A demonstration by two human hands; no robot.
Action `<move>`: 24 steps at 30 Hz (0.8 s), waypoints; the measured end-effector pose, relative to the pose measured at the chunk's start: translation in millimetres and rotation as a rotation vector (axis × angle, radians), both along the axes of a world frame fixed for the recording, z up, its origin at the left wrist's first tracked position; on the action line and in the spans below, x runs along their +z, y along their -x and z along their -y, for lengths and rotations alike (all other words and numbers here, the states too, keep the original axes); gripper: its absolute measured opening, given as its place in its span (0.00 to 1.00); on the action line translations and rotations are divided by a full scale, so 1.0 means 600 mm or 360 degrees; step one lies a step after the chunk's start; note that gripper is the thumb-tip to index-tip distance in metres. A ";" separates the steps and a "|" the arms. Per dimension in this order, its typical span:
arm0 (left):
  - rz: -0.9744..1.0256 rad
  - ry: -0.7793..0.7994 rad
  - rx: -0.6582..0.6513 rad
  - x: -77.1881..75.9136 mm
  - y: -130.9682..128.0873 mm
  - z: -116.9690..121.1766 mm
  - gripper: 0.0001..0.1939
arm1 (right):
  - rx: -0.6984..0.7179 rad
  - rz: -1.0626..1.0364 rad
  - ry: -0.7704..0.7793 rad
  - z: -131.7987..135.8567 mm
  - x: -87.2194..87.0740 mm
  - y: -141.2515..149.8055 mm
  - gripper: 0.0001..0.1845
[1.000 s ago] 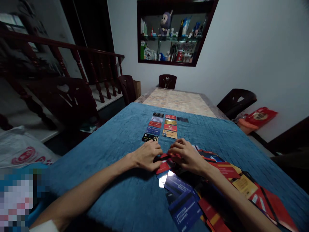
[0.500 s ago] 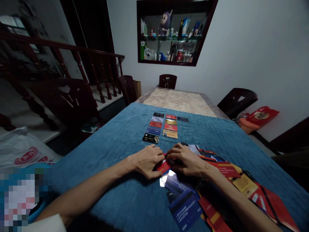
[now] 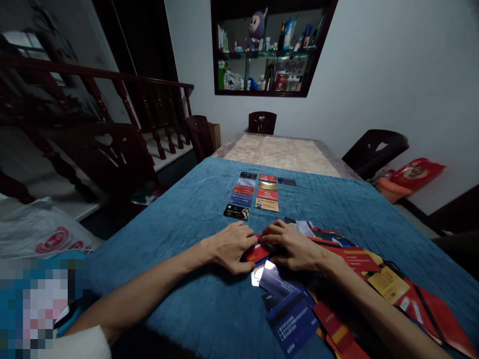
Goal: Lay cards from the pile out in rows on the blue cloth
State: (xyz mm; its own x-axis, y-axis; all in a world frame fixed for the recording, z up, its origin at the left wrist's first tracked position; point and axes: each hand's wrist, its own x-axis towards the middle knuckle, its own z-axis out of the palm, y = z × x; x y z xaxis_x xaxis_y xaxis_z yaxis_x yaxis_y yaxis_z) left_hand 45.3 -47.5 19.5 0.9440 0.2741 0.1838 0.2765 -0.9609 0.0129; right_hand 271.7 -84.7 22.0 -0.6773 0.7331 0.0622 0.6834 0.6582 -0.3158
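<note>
My left hand (image 3: 232,248) rests at the near edge of a pile of cards, its fingers bent and closed on the left side of a red card (image 3: 257,253). Across from it, my right hand (image 3: 294,248) curls over the same card's right side; its fingertips are partly hidden, so what lies under them is unclear. Below the hands are a white card (image 3: 258,275) and dark blue cards (image 3: 292,319). Further off, a black card with a gold and white design (image 3: 236,212) ends the left column of laid-out cards, beside a tan card (image 3: 267,204).
Red cards (image 3: 337,321) and a yellow card (image 3: 389,283) lie in the overlapping pile under my right forearm. A blue cloth (image 3: 179,209) covers the near table. Dark wooden chairs (image 3: 376,152) surround it, and a white plastic bag (image 3: 56,227) is at left.
The view has shifted slightly, moving the table and cards a little to the right in the picture. Both hands stay at the red card, with barely any finger movement.
</note>
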 end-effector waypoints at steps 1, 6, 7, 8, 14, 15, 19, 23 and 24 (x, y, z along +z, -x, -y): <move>0.0018 0.0003 -0.0015 0.000 0.001 -0.001 0.14 | 0.0005 -0.0014 -0.0003 0.000 0.001 0.000 0.22; 0.0076 0.0023 -0.0073 -0.001 0.003 -0.007 0.09 | 0.0027 -0.0099 -0.0025 -0.001 0.002 -0.002 0.16; 0.0087 0.0029 -0.0076 -0.001 0.004 -0.008 0.09 | 0.0028 -0.0119 -0.0033 -0.002 0.001 -0.002 0.15; 0.0102 0.0040 -0.0077 -0.002 0.004 -0.010 0.08 | 0.0025 -0.0137 -0.0043 -0.003 0.000 -0.002 0.14; 0.0217 0.0244 -0.0059 -0.004 0.011 -0.026 0.04 | -0.0044 -0.0172 -0.0078 -0.011 -0.007 -0.007 0.14; 0.0237 0.0282 -0.0053 -0.004 0.013 -0.029 0.05 | -0.0063 -0.0179 -0.0082 -0.012 -0.009 -0.008 0.15; 0.0343 0.0365 0.0056 -0.003 0.018 -0.041 0.09 | -0.0157 -0.0237 -0.0085 -0.014 -0.016 -0.007 0.14; 0.0388 0.0358 0.0155 -0.007 0.021 -0.051 0.11 | -0.0304 -0.0282 -0.0074 -0.014 -0.024 -0.004 0.15; 0.0406 0.0354 0.0153 -0.008 0.022 -0.053 0.11 | -0.0327 -0.0285 -0.0071 -0.014 -0.025 -0.004 0.15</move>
